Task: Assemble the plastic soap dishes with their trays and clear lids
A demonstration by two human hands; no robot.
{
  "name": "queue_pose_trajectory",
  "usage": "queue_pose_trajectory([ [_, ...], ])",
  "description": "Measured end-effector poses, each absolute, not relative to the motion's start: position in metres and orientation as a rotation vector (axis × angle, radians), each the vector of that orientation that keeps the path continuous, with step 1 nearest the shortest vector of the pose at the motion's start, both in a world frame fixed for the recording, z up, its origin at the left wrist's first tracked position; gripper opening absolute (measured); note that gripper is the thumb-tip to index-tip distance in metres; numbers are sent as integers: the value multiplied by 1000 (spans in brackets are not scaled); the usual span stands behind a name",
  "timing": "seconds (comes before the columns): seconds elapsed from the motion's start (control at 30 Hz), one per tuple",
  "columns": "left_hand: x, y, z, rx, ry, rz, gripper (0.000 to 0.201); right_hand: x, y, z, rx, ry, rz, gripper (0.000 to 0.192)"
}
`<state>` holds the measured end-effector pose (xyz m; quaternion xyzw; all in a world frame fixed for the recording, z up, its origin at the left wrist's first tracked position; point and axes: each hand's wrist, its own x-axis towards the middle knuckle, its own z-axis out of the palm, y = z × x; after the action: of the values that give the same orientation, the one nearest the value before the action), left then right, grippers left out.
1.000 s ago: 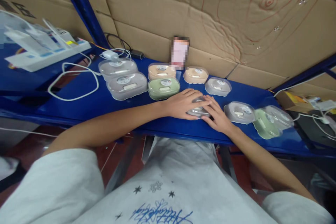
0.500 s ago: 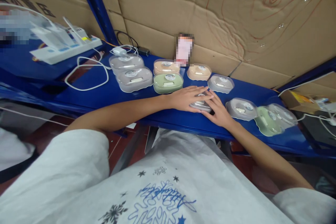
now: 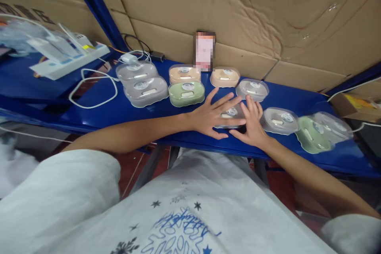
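Observation:
A grey soap box with a clear lid (image 3: pixel 231 112) lies on the blue table under my hands, partly covered. My left hand (image 3: pixel 212 116) is spread over its left side and top, fingers stretched apart. At the box's right edge is my right hand (image 3: pixel 251 123), its thumb held away from the other fingers. Whether either palm presses on the lid cannot be made out. Just behind stands another grey box (image 3: pixel 252 90), and to the right a further grey one (image 3: pixel 279 121). A green box (image 3: pixel 187 94) sits left of my left hand.
Two grey boxes (image 3: pixel 145 92) overlap at the left; peach boxes (image 3: pixel 225 77) stand at the back. A phone (image 3: pixel 204 50) leans on the cardboard wall (image 3: pixel 166 4). A power strip (image 3: pixel 70 63) and white cable (image 3: pixel 93 105) lie left, a green box (image 3: pixel 314 135) right.
My fingers have spread wider and my hands have drawn slightly apart, showing more of the grey soap box. The camera view has shifted a little.

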<state>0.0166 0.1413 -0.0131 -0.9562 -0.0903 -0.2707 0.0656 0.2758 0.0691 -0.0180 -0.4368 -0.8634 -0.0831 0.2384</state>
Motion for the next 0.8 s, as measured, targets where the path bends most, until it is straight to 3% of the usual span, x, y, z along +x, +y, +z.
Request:
queue_pose_trajectory([
  [0.33,7,137,-19,-2978,-406,-762,71,276,64,-21,-1282,-2363,-25,114],
  [0.6,5,136,-24,-2995,-427,-841,67,280,61,-26,-1146,-2251,-83,98],
  [0.8,8,130,-15,-3073,-667,-961,94,279,55,-16,-1093,-2209,-92,75],
])
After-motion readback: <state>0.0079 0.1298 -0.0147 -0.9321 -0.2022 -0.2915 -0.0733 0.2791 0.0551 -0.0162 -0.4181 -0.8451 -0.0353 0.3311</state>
